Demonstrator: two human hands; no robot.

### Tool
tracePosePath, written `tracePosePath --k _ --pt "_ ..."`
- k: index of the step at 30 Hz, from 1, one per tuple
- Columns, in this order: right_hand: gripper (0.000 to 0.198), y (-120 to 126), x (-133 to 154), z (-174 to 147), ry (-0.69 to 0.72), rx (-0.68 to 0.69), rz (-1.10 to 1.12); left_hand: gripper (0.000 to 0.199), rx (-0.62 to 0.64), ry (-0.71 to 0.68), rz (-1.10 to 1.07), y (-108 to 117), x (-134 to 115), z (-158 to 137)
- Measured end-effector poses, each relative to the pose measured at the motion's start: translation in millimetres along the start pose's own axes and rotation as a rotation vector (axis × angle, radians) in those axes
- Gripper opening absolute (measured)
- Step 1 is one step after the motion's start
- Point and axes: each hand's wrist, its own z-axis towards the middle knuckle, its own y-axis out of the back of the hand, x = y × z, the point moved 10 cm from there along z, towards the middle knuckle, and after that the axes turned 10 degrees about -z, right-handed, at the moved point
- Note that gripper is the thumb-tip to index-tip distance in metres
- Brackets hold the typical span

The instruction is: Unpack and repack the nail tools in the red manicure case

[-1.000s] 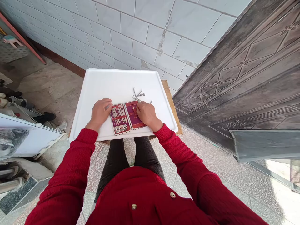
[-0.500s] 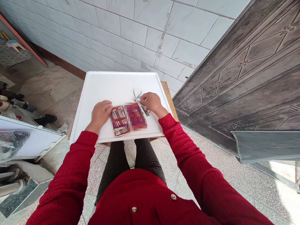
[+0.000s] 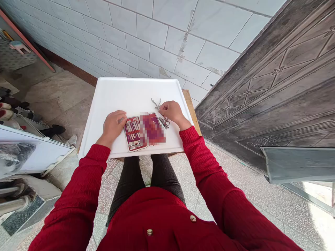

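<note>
Case (image 3: 137,133) lies open on the white tray (image 3: 117,94); a careless push from beyond could send it over the near edge, a thin strip away, though broad bare room spreads behind it. The left hand (image 3: 113,125) curls loosely at its left side. The right hand's (image 3: 171,111) grip pinches narrow at the nippers (image 3: 156,103); I can't tell whether it holds them. Clippers (image 3: 164,122) sit right of the case.

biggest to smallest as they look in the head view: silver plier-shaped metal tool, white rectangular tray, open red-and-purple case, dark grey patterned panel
1. Dark patterned panel, though it runs out of frame
2. White tray
3. Open case, partly pixelated
4. Plier-shaped tool, clearly smallest
</note>
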Motion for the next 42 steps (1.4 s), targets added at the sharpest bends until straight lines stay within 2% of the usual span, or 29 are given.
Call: tracePosePath --k 5,9,13,21,29,35,39,41,42 --pt "0.015 -24 -15 -8 -0.120 0.251 0.328 0.022 0.000 0.006 -0.001 0 -1 0" --pt "0.014 -33 -14 -16 -0.102 0.317 0.509 0.022 -0.011 0.009 -0.003 0 0 0" --pt "0.017 -39 -5 -24 -0.058 0.340 0.590 0.022 -0.018 0.004 -0.014 -1 1 0" --pt "0.014 -41 -3 -18 0.006 0.249 0.580 0.021 -0.012 0.005 -0.017 -1 2 1" --pt "0.014 -42 1 -16 0.035 0.255 0.515 0.022 -0.003 0.013 -0.023 -2 4 1" --pt "0.012 -38 0 -14 0.055 0.206 0.510 0.022 -0.001 0.004 -0.025 -2 2 1" --pt "0.011 -45 -1 -14 0.064 0.257 0.482 0.022 -0.005 0.005 -0.028 -1 2 1" --pt "0.015 -46 -1 -15 0.069 0.271 0.464 0.022 -0.004 0.007 -0.025 -1 2 1" --pt "0.024 -46 -1 -16 0.075 0.270 0.458 0.022 -0.003 0.008 -0.022 -1 2 1"
